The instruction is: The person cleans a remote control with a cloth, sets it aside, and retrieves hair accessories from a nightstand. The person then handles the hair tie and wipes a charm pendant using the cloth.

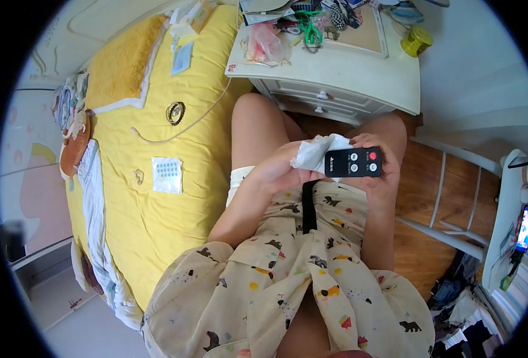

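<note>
My right hand (388, 170) grips a small black remote control (338, 164) by its right end, above my lap. One red button and several white buttons face up. In my left hand (276, 170) is a crumpled white tissue (317, 150), pressed against the remote's left end and upper edge. Some of the left fingers are hidden behind the tissue and the remote. Both hands are close together over the patterned cream clothing (288, 262), which has a black strap (309, 209).
Left of me is a bed with a yellow cover (201, 167), holding a bracelet (175, 113), a cord (186, 128) and a blister pack (167, 175). Ahead stands a cluttered white drawer cabinet (359, 77). A lit phone (525, 228) and a white metal frame (440, 188) are at right.
</note>
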A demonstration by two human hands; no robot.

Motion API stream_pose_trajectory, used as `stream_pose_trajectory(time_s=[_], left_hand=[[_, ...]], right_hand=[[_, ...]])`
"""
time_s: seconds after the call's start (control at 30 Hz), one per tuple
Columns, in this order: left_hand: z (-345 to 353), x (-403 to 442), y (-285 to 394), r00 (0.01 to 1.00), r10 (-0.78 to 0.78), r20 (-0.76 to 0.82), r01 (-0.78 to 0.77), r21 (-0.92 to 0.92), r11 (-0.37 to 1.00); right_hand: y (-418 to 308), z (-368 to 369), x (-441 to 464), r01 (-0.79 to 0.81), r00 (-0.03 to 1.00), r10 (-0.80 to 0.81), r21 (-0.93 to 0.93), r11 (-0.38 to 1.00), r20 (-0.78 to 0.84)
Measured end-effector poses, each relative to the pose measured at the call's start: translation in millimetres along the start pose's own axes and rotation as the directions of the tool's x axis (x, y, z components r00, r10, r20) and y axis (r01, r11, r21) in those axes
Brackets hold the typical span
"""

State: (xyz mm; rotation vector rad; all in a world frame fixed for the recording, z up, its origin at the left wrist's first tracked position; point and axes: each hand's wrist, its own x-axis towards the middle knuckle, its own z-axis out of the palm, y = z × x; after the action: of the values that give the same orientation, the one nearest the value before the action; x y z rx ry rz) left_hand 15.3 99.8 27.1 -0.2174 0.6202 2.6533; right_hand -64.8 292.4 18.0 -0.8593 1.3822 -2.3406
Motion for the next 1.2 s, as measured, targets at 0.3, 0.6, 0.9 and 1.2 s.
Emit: stream_pose_trajectory(time_s=[0.3, 0.6, 0.9, 1.2], left_hand=[[7.6, -6.7, 7.6, 0.971, 0.220, 0.099, -0.227, 0.066, 0.972], [33.5, -12.0, 7.0, 0.856, 0.468, 0.220, -0.336, 0.925, 0.178], [34.8, -10.1, 18.3, 0.785, 0.389, 0.482, -0.358, 0.866, -0.349], [25.3, -19.1, 28.5, 0.747, 0.406, 0.527, -0.428, 0.848, -0.313]], right_hand=[[-1.2, 6.6, -7.6, -0.109, 0.975, 0.139, 0.178, 0.978, -0.171], [1.9, 25.0, -5.7, -0.102, 0.932, 0.126, 0.089, 0.991, -0.339], [-2.8, 30.2, -1.9, -0.075, 0.874, 0.099, 0.069, 0.995, -0.475], [0.7, 18.8, -3.9, -0.049, 0.884, 0.068, 0.051, 0.997, -0.463]])
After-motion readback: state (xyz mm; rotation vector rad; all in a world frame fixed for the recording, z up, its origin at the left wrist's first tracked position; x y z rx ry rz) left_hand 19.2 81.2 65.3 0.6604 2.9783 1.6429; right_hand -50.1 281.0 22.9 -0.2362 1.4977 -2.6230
